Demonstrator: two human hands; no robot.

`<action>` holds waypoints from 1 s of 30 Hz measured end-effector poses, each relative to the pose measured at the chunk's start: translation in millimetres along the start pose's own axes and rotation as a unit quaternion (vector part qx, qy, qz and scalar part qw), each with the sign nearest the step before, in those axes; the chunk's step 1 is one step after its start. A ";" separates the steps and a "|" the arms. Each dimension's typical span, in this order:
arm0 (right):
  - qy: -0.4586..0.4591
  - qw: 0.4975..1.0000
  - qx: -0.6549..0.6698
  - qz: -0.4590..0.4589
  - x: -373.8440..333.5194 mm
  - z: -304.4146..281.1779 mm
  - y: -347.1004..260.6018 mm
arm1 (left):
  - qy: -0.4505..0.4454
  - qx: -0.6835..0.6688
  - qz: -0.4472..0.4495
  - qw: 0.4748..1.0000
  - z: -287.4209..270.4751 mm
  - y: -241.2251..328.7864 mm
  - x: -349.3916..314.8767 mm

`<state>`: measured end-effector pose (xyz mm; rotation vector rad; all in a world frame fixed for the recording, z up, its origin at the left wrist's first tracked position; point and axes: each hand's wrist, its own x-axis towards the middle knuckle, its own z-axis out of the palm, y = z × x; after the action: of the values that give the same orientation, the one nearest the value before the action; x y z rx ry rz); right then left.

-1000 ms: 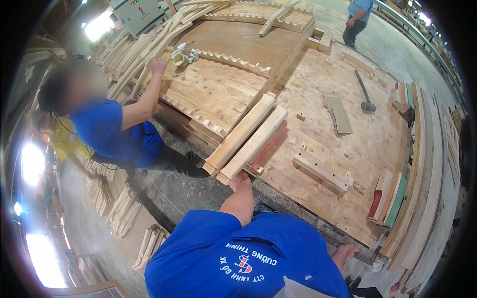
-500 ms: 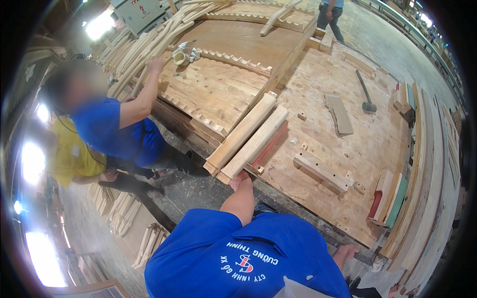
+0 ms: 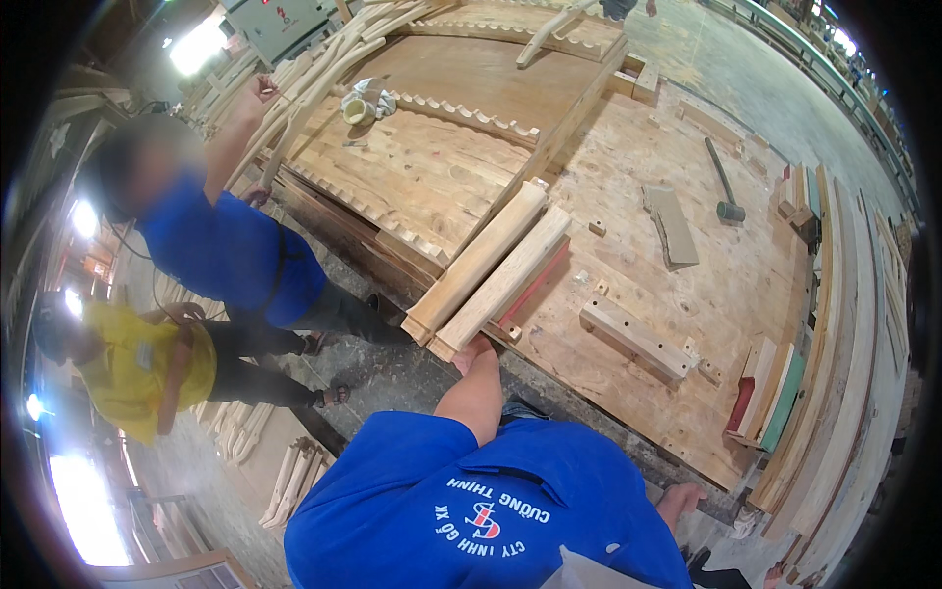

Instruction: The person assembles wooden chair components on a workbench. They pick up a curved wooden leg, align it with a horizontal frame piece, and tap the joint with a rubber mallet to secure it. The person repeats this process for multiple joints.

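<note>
Two pale wooden posts (image 3: pixel 508 280) lie side by side, slanting across the near left edge of the plywood table (image 3: pixel 628 275). Below their near ends is my left hand (image 3: pixel 473 355), touching or very close to the nearer post; its fingers are hidden beneath the wood. A red strip (image 3: pixel 535 285) shows alongside that post. My right hand (image 3: pixel 684 497) is low beside my body, by the table's front edge, holding no visible thing; its fingers are too small to read. In front of me on the table lies a wooden block with holes (image 3: pixel 635 341).
A mallet (image 3: pixel 721 187) and a torn cardboard piece (image 3: pixel 670 228) lie farther back. Notched rails (image 3: pixel 461 119) and a cup (image 3: pixel 357 112) are at the far left. Two co-workers, in blue (image 3: pixel 235 255) and yellow (image 3: pixel 147 358), stand left. Long boards (image 3: pixel 834 344) line the right.
The blue-shirted co-worker's arm has risen toward the long wooden pieces. The yellow-shirted person has moved back and now shows more fully. A person at the far end has moved mostly out of view. My hands stay put.
</note>
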<state>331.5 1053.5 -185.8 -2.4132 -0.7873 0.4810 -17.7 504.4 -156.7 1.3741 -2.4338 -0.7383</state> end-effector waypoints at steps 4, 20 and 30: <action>-0.042 0.999 -0.010 0.024 -29.3 -16.8 -10.1 | 0.015 -0.003 -0.008 1.000 2.7 -5.3 5.0; -0.103 0.994 0.009 0.034 -79.7 -64.8 -41.0 | -0.051 -0.007 -0.073 0.996 -26.4 19.2 -2.0; -0.075 0.997 0.028 0.003 -3.8 17.7 2.5 | 0.038 0.018 -0.009 0.999 5.5 -9.1 11.5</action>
<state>321.1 1056.4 -200.6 -2.3492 -0.8176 0.6840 -19.6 492.3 -166.6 1.4131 -2.3900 -0.6367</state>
